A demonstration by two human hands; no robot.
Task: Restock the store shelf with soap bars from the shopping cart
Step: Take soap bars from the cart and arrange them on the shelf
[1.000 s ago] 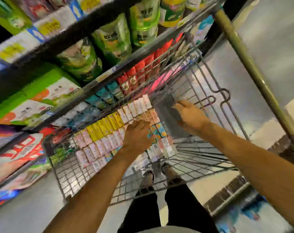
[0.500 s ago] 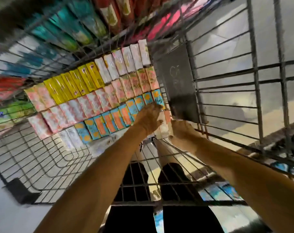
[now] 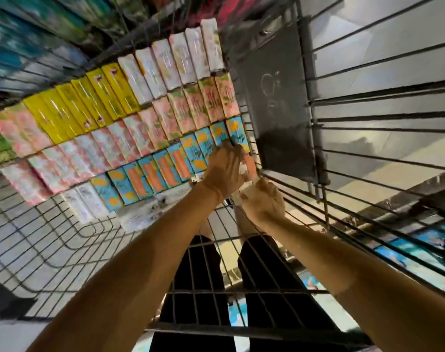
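Both hands have dropped deeper into the shopping cart [image 3: 64,240] within the last second; the right hand [image 3: 263,201], earlier up by the wire wall, now sits low beside the left, so a pickup looks under way. The left hand [image 3: 225,171] reaches forward, fingers curled down onto the blue-and-orange soap bars [image 3: 165,171] at the row's near end. The right hand curls round a pale bar just behind. All soap remains in the cart; the shelf is blurred above.
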